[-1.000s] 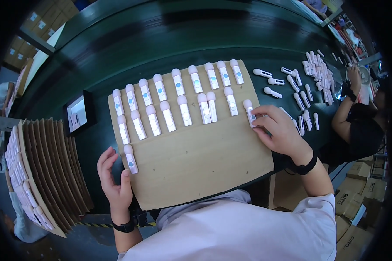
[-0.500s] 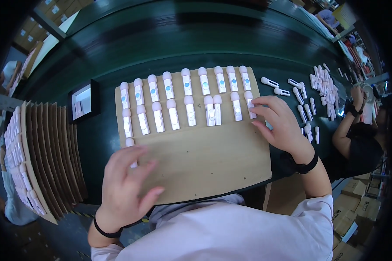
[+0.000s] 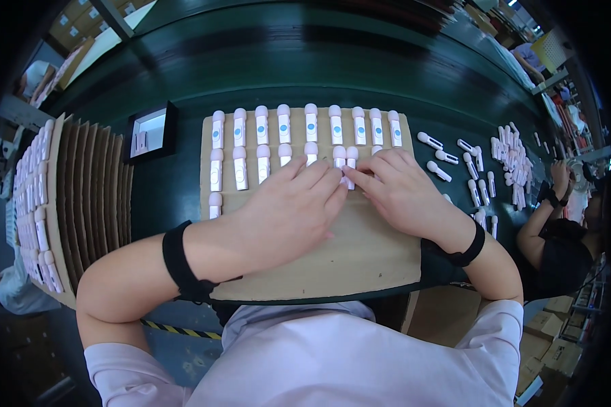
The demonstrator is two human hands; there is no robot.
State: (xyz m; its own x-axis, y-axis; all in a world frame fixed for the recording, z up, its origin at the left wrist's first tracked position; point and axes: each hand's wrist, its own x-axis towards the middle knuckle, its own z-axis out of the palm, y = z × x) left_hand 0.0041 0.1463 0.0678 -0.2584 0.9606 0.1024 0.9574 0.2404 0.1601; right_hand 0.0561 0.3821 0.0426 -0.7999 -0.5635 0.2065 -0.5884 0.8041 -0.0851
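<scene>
On a sheet of brown cardboard (image 3: 285, 275) lie rows of small white wand-shaped devices with rounded pink heads. Those in the far row, such as one wand-shaped device (image 3: 311, 126), show blue round marks. Two devices lie side by side in the second row, and both hands meet there. My left hand (image 3: 295, 203) reaches across the sheet, its fingertips closed on the left wand of that pair (image 3: 339, 156). My right hand (image 3: 404, 193) has thumb and fingers bent onto the right wand of the pair (image 3: 351, 156). The hands hide several devices and the exact finger contact.
At the left stands a stack of upright cardboard sheets (image 3: 95, 183), its outer sheet bearing more devices. A black-framed tray (image 3: 149, 132) sits behind. Loose wands (image 3: 472, 166) and a denser pile (image 3: 512, 159) lie at the right, near a co-worker's arm (image 3: 540, 220).
My left hand has moved right and away from me, from the near-left of the sheet to the paired wands. My right hand has moved left from the second row's right end to the same pair.
</scene>
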